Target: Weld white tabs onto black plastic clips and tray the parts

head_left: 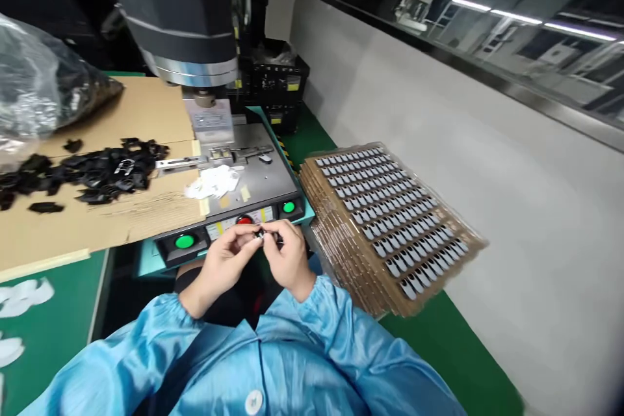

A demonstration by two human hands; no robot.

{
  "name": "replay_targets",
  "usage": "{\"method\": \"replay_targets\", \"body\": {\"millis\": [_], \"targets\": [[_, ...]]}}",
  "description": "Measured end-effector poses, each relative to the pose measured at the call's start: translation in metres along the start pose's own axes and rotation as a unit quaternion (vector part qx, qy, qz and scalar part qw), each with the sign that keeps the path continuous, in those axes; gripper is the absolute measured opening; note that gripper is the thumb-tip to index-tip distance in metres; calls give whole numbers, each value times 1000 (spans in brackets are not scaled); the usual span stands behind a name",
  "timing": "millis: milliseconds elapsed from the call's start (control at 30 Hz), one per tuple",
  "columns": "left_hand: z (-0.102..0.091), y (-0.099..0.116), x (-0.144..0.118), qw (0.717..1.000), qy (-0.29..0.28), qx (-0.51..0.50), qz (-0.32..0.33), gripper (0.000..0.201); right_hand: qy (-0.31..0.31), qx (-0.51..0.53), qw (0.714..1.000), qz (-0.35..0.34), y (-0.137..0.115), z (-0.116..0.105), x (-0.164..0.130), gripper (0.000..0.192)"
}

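Note:
My left hand and my right hand meet in front of the machine's control panel. Their fingertips pinch a small black part between them, mostly covered by the fingers. Just beyond is a grey metal machine bed carrying a narrow metal fixture. A small light-faced piece lies by the fixture's right end. Thin white pieces are heaped on the bed's left side. Farther left, a pile of black plastic parts is spread over cardboard.
A press head hangs above the fixture. Green buttons flank a red button on the front panel. Stacked clear trays hold rows of light-grey pieces at right, beside a wall. A plastic bag sits at left.

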State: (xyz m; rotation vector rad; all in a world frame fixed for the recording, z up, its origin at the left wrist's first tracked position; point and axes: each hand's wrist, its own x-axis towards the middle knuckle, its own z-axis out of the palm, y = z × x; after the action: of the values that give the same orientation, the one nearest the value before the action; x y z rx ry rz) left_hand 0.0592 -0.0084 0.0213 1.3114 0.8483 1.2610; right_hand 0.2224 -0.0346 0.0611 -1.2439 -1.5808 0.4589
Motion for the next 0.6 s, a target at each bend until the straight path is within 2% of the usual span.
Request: {"method": "replay_targets", "body": {"millis": [233,367,600], "targets": [[-5,-5,1,992,-31,70,100,23,5,1,1000,21,9,2,3,6],[-7,-5,1,991,-57,79,96,22,2,-6,1000,31,13,1,4,10],[-8,-10,3,993,-44,75,84,25,-20,0,999,25,14,1,7,8]]}}
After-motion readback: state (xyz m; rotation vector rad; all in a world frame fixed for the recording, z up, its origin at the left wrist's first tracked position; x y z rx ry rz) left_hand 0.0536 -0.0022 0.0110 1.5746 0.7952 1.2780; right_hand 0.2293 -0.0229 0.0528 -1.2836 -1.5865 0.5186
